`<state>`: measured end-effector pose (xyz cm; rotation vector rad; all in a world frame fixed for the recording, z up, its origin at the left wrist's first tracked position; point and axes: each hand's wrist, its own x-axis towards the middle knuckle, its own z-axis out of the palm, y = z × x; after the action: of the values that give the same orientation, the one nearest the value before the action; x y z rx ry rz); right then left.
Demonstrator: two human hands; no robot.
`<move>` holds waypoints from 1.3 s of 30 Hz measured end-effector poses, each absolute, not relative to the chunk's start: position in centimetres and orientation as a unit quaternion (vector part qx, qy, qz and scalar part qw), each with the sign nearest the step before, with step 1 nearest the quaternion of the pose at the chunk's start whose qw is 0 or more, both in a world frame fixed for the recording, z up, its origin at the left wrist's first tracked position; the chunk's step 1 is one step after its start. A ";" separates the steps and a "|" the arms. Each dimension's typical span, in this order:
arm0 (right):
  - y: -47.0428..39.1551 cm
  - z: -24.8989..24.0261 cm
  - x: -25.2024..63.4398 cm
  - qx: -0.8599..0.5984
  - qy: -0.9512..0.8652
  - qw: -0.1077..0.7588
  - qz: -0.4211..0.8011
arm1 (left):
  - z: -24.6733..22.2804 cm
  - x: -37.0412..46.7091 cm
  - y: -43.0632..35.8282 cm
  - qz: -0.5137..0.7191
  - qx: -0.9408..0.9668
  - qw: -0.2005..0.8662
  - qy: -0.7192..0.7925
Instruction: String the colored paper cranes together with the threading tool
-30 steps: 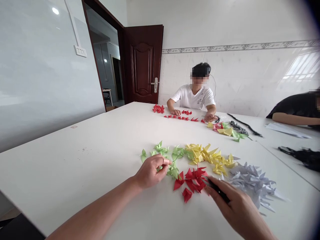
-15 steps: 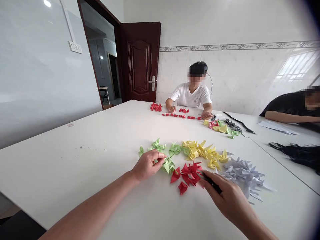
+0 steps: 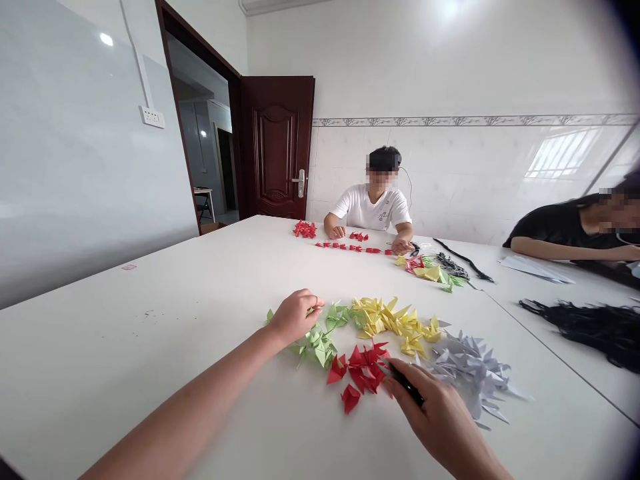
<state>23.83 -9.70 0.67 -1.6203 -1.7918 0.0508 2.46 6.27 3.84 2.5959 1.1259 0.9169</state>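
Observation:
My left hand (image 3: pixel 296 316) has its thumb and fingertips pinched together above the green folded paper pieces (image 3: pixel 319 345); whatever lies between the tips is too small to name. Black-handled tweezers (image 3: pixel 407 382) are in my right hand (image 3: pixel 434 400), their metal tips at the right side of the red folded paper pieces (image 3: pixel 364 368). Beyond these lie yellow folded pieces (image 3: pixel 390 317). A heap of white folded pieces (image 3: pixel 473 365) spreads to the right of my right hand, which hides part of it.
Across the white table (image 3: pixel 200 393) a person in a white shirt (image 3: pixel 377 210) has hands near a row of red pieces (image 3: pixel 355 248). Colored pieces (image 3: pixel 433 272) and black cords (image 3: pixel 580 327) lie farther right. Another person in black (image 3: pixel 555 223) leans on the table.
The camera view has tilted up and shifted, so the table contents appear lower and left. My left hand has moved slightly up relative to the green pieces. The tweezers remain at the red pieces.

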 end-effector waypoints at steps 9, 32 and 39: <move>-9.7 1.2 23.8 -0.637 -0.699 0.324 0.031 | 3.4 5.5 9.0 0.224 0.910 0.066 0.343; -11.0 1.3 21.2 -0.549 -0.687 0.475 -0.006 | 2.7 2.9 -0.8 0.432 0.892 0.086 0.101; -11.2 1.3 21.0 -0.518 -0.725 0.454 0.009 | 3.3 3.3 -2.8 0.378 0.913 0.117 0.099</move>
<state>21.01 -11.22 1.28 -1.2791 -1.7884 0.0227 3.26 -2.80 3.31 2.6715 0.2897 1.1074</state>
